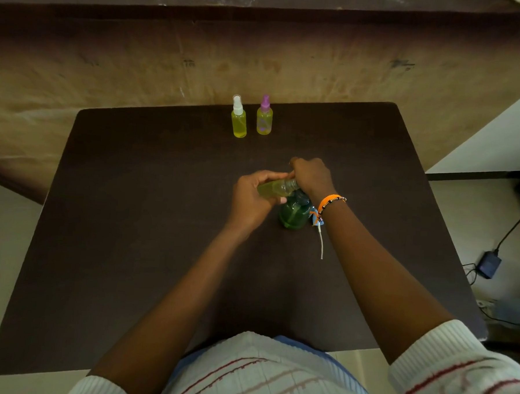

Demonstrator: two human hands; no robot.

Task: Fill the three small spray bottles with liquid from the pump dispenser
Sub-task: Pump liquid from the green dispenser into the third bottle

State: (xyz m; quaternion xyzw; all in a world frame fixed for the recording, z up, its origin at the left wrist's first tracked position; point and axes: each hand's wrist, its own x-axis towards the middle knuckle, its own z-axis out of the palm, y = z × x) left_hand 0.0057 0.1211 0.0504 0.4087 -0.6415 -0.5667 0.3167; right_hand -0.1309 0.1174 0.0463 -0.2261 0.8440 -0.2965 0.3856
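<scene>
Holding the third spray bottle [275, 189] tilted at table centre, the left hand [252, 199] wraps it; the right hand [312, 177] closes over the green pump dispenser [294, 212]. Misaligned spout would likely spill liquid.

A dark brown table [131, 220] fills the middle of the view, its top bare apart from the work at its centre. Behind it runs a worn tan wall [109, 68] with scuffs and a darker band along the top. To the right, on the pale floor [450, 213], a small black adapter [489, 264] lies with a cable [511, 228] leading away from it, beside a white wall [502, 140].
</scene>
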